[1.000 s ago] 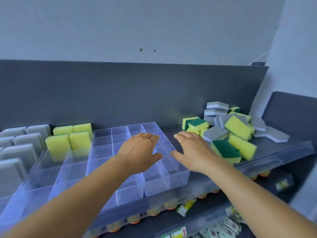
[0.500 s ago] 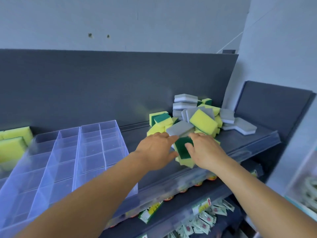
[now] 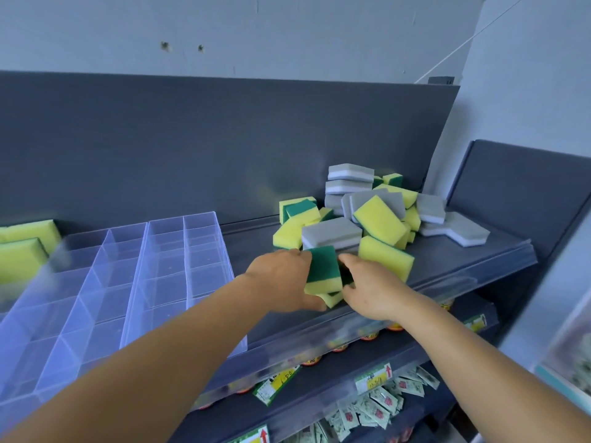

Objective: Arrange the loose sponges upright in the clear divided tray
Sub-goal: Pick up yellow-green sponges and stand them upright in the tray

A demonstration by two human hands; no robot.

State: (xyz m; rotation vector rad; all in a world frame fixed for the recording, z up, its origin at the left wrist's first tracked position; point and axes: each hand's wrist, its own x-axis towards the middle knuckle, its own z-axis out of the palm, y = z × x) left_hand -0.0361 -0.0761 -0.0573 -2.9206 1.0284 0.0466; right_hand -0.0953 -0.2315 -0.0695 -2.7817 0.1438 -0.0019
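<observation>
A heap of loose sponges (image 3: 377,215), yellow-and-green ones and grey ones, lies on the right part of the dark shelf. At its near edge my left hand (image 3: 281,282) grips a green-topped yellow sponge (image 3: 323,270), tilted up off the shelf. Under it a second yellow-green sponge (image 3: 334,297) peeks out, and my right hand (image 3: 371,289) holds it from the right, its fingertips hidden behind the raised sponge. The clear divided tray (image 3: 166,270) sits to the left, with yellow sponges (image 3: 22,251) standing upright in its far-left compartments.
The dark shelf (image 3: 447,260) has a clear front lip and a dark back panel (image 3: 224,148). Two grey sponges (image 3: 460,231) lie apart at the right. Lower shelves (image 3: 367,378) hold jars, price tags and small sachets.
My view has swung right from the tray to the heap. Both hands moved from above the tray to the heap's near edge, and the green-topped sponge now stands tilted between them.
</observation>
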